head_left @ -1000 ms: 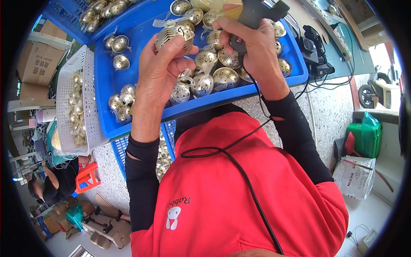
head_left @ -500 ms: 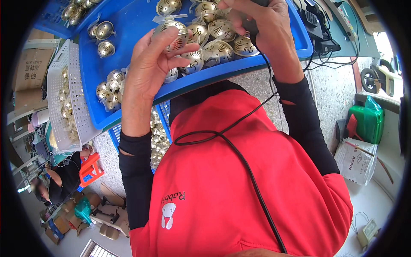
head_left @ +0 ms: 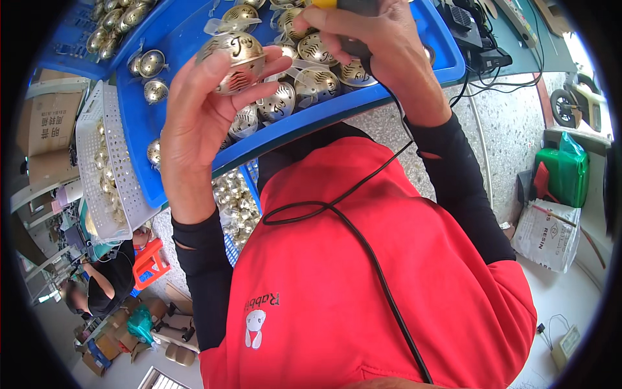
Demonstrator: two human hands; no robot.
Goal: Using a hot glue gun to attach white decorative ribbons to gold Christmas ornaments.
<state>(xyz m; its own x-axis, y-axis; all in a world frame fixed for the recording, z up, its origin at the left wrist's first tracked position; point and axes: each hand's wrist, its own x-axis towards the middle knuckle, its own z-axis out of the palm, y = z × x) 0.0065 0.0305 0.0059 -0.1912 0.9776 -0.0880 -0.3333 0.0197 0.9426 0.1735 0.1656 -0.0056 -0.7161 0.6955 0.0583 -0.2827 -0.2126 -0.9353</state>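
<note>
My left hand [head_left: 197,129] holds up a gold jingle bell [head_left: 234,61] with dark lettering and a white ribbon [head_left: 223,26], fingers curled round its sides. A dark corded tool [head_left: 360,6] with a yellow part sits in my right hand [head_left: 402,61]; the view's upper edge cuts it off, so its kind is unclear. Its black cable [head_left: 389,97] runs down over my red apron. Below both hands is a blue tray [head_left: 291,128] in which several more gold bells [head_left: 317,84] with ribbons are lying.
A white perforated basket [head_left: 120,152] of bells stands left of the tray. Under the tray is a blue crate with more bells [head_left: 234,201]. Black equipment [head_left: 483,61] with cables sits at the right. Another person [head_left: 116,279] sits at the far left, near an orange stool [head_left: 150,262].
My left hand has moved left with the bell, which is now turned with its lettering showing. My right hand has shifted left with the tool, and its yellow part has come into view.
</note>
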